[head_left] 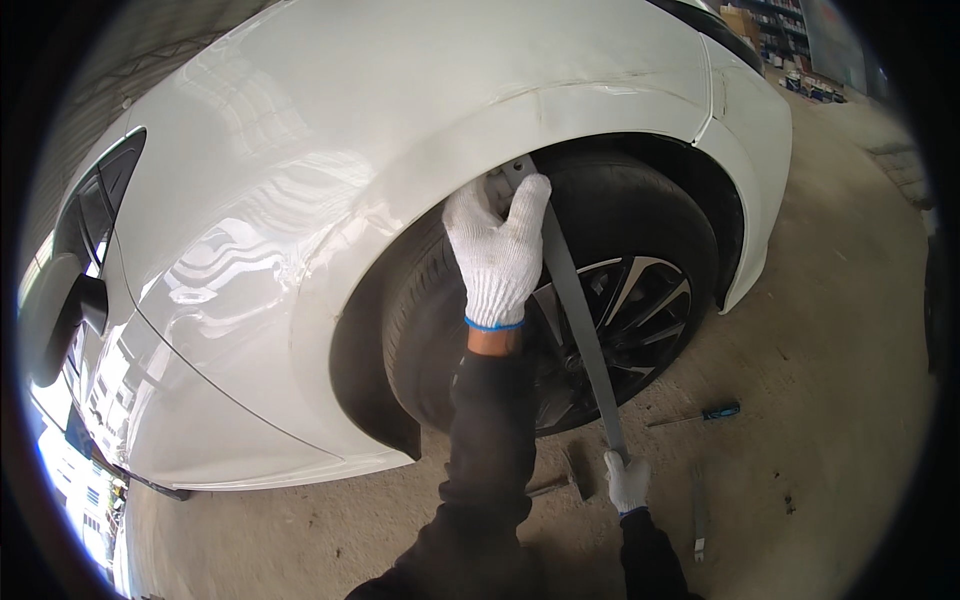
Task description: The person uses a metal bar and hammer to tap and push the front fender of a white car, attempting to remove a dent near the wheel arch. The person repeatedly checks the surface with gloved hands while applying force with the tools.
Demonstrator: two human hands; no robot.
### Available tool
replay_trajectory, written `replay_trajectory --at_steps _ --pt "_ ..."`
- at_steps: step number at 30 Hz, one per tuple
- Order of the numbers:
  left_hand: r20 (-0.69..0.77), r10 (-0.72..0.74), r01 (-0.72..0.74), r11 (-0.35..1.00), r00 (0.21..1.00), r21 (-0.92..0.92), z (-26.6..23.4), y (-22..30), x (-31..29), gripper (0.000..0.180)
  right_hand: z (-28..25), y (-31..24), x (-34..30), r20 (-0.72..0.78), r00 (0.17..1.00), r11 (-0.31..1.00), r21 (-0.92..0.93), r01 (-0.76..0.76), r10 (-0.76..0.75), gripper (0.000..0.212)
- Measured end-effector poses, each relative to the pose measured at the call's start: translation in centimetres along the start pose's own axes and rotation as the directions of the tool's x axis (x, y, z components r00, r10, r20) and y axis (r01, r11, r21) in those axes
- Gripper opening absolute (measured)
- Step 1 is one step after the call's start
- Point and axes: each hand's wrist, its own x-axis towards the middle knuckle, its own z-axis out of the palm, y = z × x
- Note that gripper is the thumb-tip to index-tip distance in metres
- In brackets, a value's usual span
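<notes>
A long, flat grey metal bar (581, 320) slants across the front of a car wheel, with a hole in its upper end. That end reaches up to the wheel arch of a white car fender (400, 190). My left hand (498, 250), in a white knitted glove, is closed around the bar near the top, thumb on the bar; its other fingers are partly hidden against the arch. Lower down, my right hand (627, 484), also gloved, grips the bottom end of the bar. Behind the bar are the black tyre (650, 205) and the spoked rim (640, 300).
On the dusty floor lie a screwdriver with a blue handle (720, 411), a hammer (573, 475) near my right hand and another flat metal tool (699, 515). The car's side mirror (55, 315) juts out at the left. Stocked shelves (782, 25) stand at the far right.
</notes>
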Motion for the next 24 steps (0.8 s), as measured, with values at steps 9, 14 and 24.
replay_trajectory --at_steps 9,14,24 --pt "0.048 0.095 -0.101 0.984 0.994 0.144 -0.8 0.3 0.6 0.030 2.5 -0.3 1.5 0.039 0.999 0.967 0.254 0.008 -0.019 0.035" --pt "0.002 0.056 -0.056 0.996 0.998 0.072 -0.2 -1.1 0.3 0.024 -0.1 0.8 0.0 0.061 0.995 0.991 0.107 -0.081 0.075 0.041" --pt "-0.052 0.080 -0.081 0.997 0.995 -0.009 0.4 -1.4 0.8 0.016 -0.8 0.1 -4.0 0.031 0.995 0.996 0.020 -0.092 0.092 0.047"
